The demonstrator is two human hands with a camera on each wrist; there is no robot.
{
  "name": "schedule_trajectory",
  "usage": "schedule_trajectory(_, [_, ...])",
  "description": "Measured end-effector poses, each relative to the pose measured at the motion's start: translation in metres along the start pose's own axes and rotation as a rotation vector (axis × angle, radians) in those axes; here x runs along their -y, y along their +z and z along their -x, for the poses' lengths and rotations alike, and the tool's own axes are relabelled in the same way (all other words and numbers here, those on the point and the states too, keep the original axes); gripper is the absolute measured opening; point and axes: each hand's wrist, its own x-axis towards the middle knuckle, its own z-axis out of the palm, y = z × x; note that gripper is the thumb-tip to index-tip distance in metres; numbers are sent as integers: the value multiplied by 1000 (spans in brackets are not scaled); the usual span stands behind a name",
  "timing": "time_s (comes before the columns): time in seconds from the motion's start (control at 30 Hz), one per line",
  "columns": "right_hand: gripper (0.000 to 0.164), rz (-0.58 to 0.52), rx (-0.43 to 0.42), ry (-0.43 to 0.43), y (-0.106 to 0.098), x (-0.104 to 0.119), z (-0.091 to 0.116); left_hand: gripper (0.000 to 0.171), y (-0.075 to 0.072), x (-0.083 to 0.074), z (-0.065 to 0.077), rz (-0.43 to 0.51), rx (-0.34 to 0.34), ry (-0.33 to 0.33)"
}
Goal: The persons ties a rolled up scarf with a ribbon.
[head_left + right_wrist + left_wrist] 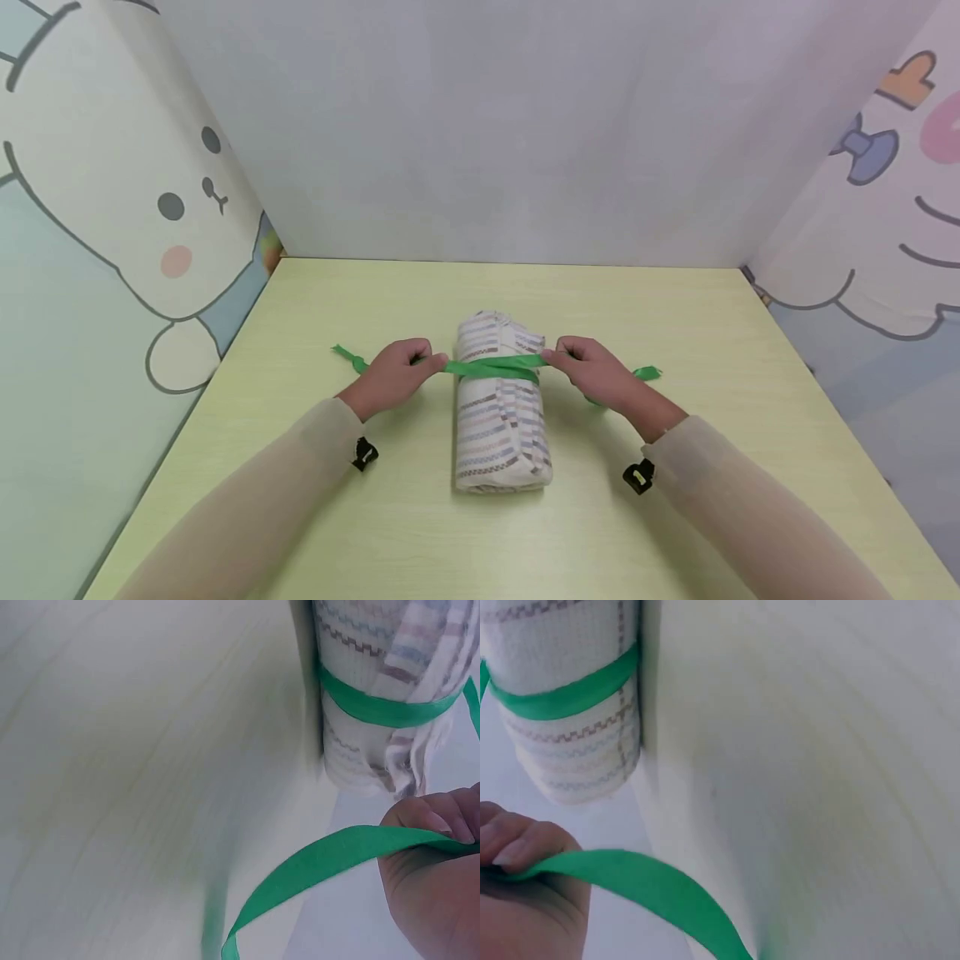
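Note:
A rolled striped cloth (pixel 495 433) lies lengthwise on the table, and a green ribbon (pixel 498 367) wraps around it and crosses on top. To the left of the roll, my left hand (pixel 396 372) grips one end of the ribbon between thumb and curled fingers. My right hand (pixel 592 371) pinches the other end on the right side. Both stretches look taut between the hands and the roll. Loose ribbon trails out of the left fist in the left wrist view, and a similar tail (pixel 315 862) curves down from the right fist in the right wrist view.
The pale wooden table (pixel 375 533) spreads around the roll. A grey-white panel (pixel 495 133) stands behind its far edge. Cartoon-printed sheets rise on the left (pixel 97 250) and right (pixel 885 233). Dark wrist straps with buckles hang beneath both sleeves.

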Motion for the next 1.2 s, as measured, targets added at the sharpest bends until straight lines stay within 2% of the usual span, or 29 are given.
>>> schedule_trajectory(0.3, [48,36,-2,8,-13,-14,5,42,-1,4,5,-83,-14,-47])
schedule_trajectory(0.43, [45,83,-20,26,-18,-22,8,42,-1,6,7,-175,-12,-80])
schedule_trajectory(0.6, [36,204,-29,59,-20,-31,11,47,0,10,9,-287,-9,-117])
schedule_trajectory(0.87, [35,287,-12,76,-20,-38,16,47,1,17,8,-410,19,-124])
schedule_trajectory(1.0, [34,297,-8,105,-22,-44,17,48,-1,17,8,-410,24,-148])
schedule_trajectory(1.2, [37,341,49,119,-18,-44,14,50,-2,17,11,-354,50,-168])
